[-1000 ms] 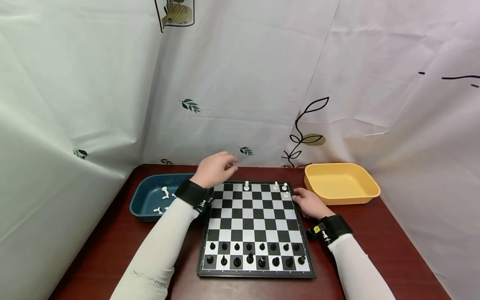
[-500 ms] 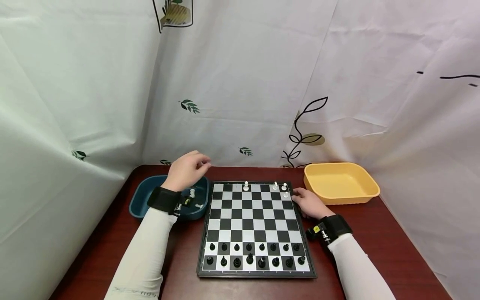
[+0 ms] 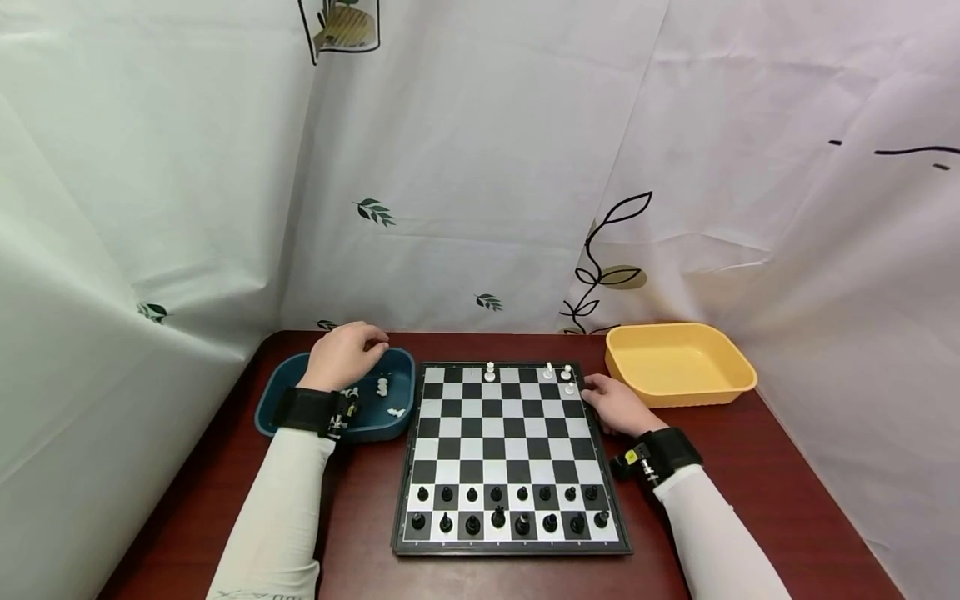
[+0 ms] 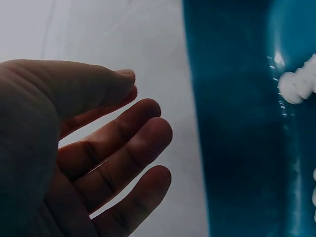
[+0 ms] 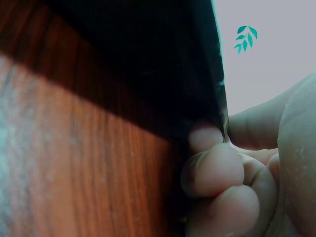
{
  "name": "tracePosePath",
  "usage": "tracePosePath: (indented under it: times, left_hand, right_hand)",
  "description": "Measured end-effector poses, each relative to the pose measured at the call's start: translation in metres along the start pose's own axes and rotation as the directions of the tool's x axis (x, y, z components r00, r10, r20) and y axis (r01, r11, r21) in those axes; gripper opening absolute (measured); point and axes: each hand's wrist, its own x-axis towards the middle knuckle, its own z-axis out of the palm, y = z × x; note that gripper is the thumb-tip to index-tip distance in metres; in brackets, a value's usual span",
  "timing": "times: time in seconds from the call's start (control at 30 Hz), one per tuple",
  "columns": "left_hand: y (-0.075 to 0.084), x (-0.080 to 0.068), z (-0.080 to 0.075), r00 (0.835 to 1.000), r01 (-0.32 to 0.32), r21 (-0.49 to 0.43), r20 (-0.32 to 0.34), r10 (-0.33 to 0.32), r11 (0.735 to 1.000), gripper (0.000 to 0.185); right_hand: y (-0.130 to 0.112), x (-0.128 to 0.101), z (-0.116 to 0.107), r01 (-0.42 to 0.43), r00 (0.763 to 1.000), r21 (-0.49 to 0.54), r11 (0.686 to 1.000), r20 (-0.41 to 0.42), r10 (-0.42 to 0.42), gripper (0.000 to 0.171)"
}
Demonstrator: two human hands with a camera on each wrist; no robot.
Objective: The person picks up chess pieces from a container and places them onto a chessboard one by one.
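My left hand is over the blue plastic tub, left of the chessboard. Its fingers are loosely bent, and nothing shows between them and the thumb in the left wrist view. White chess pieces lie in the tub; part of it is hidden by the hand and wrist. At the board's far right edge, my right hand holds the rim, fingers curled beneath and thumb on top. Several white pieces stand on the far side. Two rows of black pieces stand on the near side.
A yellow tub sits at the back right, just beyond the right hand. Everything rests on a dark reddish wooden table. A pale printed curtain hangs behind and along both sides.
My left hand has moved left from above the board's far left corner to the blue tub, and lower. The right hand stays on the board's edge.
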Motion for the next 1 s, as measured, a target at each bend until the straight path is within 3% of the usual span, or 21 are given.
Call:
tracePosePath:
  times: [0.27,0.57,1.0]
  left_hand:
    - [-0.006,-0.002,0.009,0.993,0.049,0.011,0.109,-0.050,0.999,0.019]
    - [-0.010,-0.003,0.016,0.948,0.104,-0.035,0.304,-0.089,0.994,0.015]
    - [-0.007,-0.005,0.026,0.913,0.175,-0.011,0.375,-0.158,0.984,0.014]
  right_hand:
    - [0.001,-0.001,0.001,0.009,1.000,-0.004,1.000,-0.009,-0.009,0.042]
    - [0.004,-0.002,0.003,0.002,1.000,0.006,1.000,-0.013,-0.002,0.041]
    - [0.002,0.000,0.003,0.007,1.000,0.009,1.000,-0.007,-0.007,0.042]
